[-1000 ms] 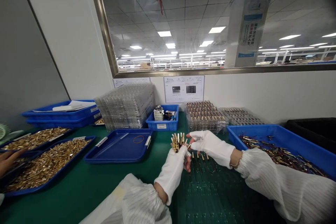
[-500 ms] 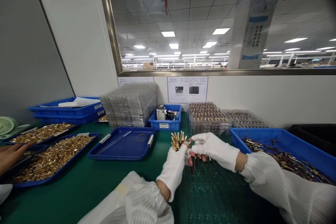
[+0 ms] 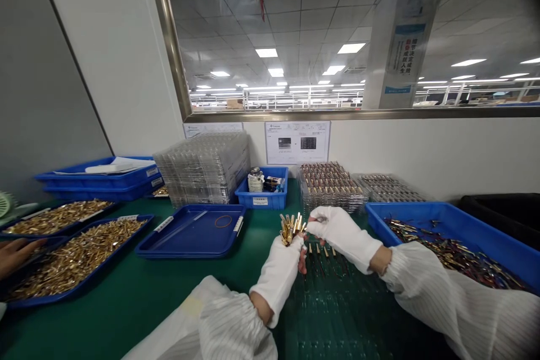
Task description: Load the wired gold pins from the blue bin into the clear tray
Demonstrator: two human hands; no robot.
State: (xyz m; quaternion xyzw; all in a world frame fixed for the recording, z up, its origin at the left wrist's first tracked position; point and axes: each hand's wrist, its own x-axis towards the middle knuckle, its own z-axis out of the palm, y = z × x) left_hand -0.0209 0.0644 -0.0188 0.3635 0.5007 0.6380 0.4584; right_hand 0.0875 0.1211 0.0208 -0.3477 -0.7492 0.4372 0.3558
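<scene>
My left hand (image 3: 284, 259), in a white fingertip-less glove, is closed around a bunch of gold-coloured metal pins (image 3: 291, 228), whose tips stick up above the fist. Beside it on the right, my gloved right hand (image 3: 337, 234) has its fingers bent together close to that bunch; what they pinch is hidden. Beneath both hands lies a clear moulded plastic tray (image 3: 337, 320) on the green table. A row of gold-tipped parts with thin wires (image 3: 323, 253) rests in its far end, partly covered by my right hand.
At right stands a blue bin of wired parts (image 3: 447, 208). Behind are stacked filled trays (image 3: 331, 185), a small blue box (image 3: 261, 201) and clear trays (image 3: 202, 171). Flat blue trays (image 3: 189, 250) lie left of my hands. Another person's hand (image 3: 19, 256) is by the gold-pin trays (image 3: 80, 259).
My right hand has drawn its fingers in and up, close to the bunch. More of the row of parts in the tray shows beneath it. My left hand still grips the pins.
</scene>
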